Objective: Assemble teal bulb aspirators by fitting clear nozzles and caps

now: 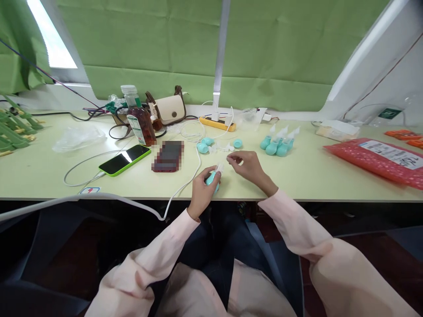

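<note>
Pale green tabletop lies below two broad green fabric blinds. Above its near edge, the left hand curls closed around one glossy turquoise bulb with a translucent tip; the right hand is half-curled, thumb near forefinger, any hold unclear. Beyond lie three tipless turquoise bulbs and small translucent pieces, uncountable; rightward, roughly six tipped bulbs appear assembled, their overlap preventing certainty.
</note>
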Action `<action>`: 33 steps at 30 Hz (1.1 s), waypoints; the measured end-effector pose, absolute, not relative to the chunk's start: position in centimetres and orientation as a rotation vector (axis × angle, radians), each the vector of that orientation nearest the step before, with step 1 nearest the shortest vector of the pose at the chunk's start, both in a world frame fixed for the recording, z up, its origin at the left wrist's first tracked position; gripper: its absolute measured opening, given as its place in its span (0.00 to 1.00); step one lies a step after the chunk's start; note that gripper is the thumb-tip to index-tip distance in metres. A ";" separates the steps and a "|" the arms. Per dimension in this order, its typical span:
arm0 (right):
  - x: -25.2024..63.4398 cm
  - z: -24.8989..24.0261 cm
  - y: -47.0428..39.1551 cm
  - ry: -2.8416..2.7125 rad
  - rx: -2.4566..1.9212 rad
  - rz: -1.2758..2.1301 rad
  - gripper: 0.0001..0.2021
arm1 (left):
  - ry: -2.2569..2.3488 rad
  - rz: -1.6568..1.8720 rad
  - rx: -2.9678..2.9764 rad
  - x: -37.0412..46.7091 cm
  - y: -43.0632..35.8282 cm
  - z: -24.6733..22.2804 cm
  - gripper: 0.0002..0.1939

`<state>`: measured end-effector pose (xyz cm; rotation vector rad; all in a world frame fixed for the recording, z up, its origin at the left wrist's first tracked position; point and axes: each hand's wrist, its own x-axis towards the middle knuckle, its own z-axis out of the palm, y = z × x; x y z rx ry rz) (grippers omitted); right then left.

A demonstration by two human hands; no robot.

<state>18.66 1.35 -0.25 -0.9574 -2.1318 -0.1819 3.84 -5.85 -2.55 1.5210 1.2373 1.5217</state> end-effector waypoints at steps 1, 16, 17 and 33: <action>18.8 -0.1 2.4 -2.162 -0.971 -0.143 0.06 | 1.244 1.528 1.529 3.9 -5.9 -2.6 0.17; 17.4 0.4 0.4 -2.204 -0.837 0.405 0.12 | 1.308 1.515 1.748 3.5 -5.8 -2.4 0.12; 17.2 0.3 0.1 -2.202 -0.824 0.450 0.13 | 1.302 1.509 1.769 3.6 -5.8 -2.4 0.12; 16.4 -0.3 0.7 -2.018 -0.874 1.019 0.19 | 1.133 1.382 1.972 3.6 -6.2 -2.3 0.11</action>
